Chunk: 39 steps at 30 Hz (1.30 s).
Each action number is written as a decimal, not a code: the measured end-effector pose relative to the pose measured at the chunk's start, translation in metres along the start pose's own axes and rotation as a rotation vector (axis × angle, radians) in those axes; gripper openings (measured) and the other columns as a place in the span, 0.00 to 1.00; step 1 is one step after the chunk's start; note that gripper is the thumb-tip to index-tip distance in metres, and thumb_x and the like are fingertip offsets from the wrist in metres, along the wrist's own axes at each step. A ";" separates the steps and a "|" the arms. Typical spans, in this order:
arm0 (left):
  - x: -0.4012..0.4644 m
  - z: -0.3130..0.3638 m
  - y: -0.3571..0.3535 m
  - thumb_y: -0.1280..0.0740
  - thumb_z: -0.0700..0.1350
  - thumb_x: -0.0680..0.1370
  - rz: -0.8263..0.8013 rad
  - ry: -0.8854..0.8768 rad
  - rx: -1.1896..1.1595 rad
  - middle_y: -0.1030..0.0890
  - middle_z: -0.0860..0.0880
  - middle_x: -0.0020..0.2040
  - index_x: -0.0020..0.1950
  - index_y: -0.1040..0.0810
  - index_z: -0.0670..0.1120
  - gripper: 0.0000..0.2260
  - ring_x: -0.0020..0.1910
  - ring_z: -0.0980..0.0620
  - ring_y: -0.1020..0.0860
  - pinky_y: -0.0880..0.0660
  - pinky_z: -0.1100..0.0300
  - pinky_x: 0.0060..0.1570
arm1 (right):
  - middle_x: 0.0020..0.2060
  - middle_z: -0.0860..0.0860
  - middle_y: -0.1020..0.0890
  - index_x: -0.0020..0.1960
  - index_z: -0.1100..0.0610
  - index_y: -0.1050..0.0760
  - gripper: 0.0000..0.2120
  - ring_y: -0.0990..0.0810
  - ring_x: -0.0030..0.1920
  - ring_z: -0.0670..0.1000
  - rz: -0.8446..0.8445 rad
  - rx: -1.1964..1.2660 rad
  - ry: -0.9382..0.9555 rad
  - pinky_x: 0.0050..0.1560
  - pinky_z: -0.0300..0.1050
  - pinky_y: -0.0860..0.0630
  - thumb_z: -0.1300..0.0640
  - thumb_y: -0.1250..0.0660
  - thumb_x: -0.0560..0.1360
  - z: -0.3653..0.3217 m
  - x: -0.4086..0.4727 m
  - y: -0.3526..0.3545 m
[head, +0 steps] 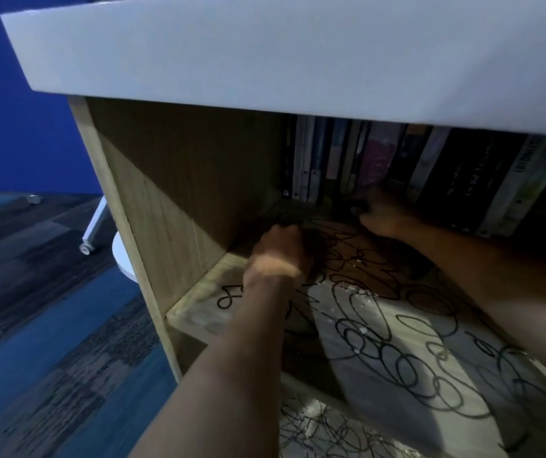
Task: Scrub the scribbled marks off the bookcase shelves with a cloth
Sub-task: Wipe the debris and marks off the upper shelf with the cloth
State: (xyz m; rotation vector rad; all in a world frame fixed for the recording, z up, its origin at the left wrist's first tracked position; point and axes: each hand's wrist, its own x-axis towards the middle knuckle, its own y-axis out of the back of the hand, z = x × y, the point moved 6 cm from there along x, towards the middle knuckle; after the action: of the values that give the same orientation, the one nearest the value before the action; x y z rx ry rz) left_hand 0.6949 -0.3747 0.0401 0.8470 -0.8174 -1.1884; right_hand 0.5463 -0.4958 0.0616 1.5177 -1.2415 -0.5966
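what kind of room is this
Probably an office or study room, though little of it shows: a wooden bookcase with a row of books on its scribbled shelf, patterned blue carpet tiles, and a castor-wheeled furniture leg.

Blurred and shadowed: both hands, left hand [278, 252] and right hand [384, 213]; grips unreadable. Row of upright book spines [430, 173] cut by white top panel [298, 61].

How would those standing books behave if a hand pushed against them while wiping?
The books stand packed spine to spine, so they would likely resist as a stiff block. The leftmost ones, beside an open gap, look likelier to tip. The right hand is by their bases, blurred.
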 end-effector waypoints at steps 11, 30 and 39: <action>-0.006 0.011 0.010 0.39 0.46 0.80 0.152 -0.186 0.171 0.19 0.45 0.53 0.59 0.22 0.47 0.11 0.52 0.46 0.21 0.28 0.56 0.45 | 0.59 0.57 0.20 0.61 0.63 0.22 0.16 0.23 0.61 0.55 -0.353 0.137 0.391 0.63 0.42 0.30 0.73 0.37 0.75 -0.084 0.025 -0.044; -0.012 0.015 0.015 0.39 0.48 0.80 0.199 -0.216 0.181 0.21 0.47 0.42 0.55 0.21 0.45 0.11 0.39 0.51 0.24 0.29 0.61 0.39 | 0.47 0.46 0.16 0.41 0.50 0.18 0.18 0.20 0.47 0.35 -0.232 0.565 0.297 0.55 0.31 0.29 0.72 0.31 0.63 -0.009 -0.058 0.027; -0.017 0.013 0.019 0.38 0.46 0.80 0.261 -0.144 0.135 0.20 0.42 0.41 0.53 0.19 0.41 0.12 0.38 0.43 0.23 0.31 0.57 0.38 | 0.52 0.49 0.19 0.51 0.55 0.19 0.19 0.23 0.58 0.47 -0.430 0.407 0.315 0.56 0.26 0.32 0.75 0.34 0.69 -0.027 -0.071 0.003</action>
State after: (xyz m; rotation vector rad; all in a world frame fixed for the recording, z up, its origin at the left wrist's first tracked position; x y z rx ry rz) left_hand 0.6884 -0.3564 0.0619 0.7435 -1.1015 -0.9791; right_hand 0.5443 -0.4198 0.0574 2.1565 -0.8250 -0.3640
